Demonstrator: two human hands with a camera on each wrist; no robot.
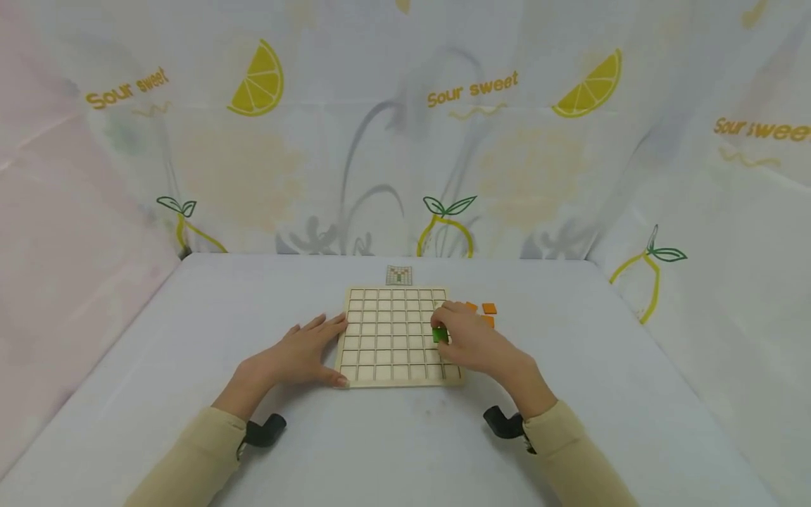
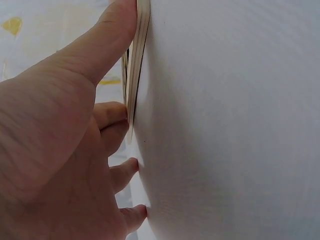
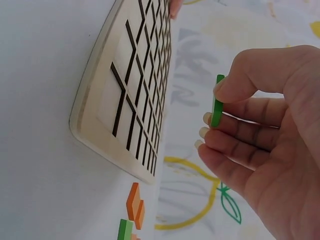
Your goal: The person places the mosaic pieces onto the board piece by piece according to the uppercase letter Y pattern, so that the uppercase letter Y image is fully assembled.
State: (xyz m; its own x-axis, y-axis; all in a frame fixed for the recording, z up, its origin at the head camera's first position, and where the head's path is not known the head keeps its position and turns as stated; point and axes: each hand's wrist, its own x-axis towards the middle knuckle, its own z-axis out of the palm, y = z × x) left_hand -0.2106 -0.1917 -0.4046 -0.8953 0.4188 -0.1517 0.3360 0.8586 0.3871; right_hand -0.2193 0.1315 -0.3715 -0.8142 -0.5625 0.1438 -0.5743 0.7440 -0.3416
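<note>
The right hand (image 1: 472, 345) is pinching the green tile (image 3: 216, 101) over the grid board (image 1: 395, 336); the left hand (image 1: 304, 351), fingers flat, is steadying the board's left edge. Lower the tile level into one cell.

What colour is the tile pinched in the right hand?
Green; the tile in the right hand shows best in the right wrist view.
</note>
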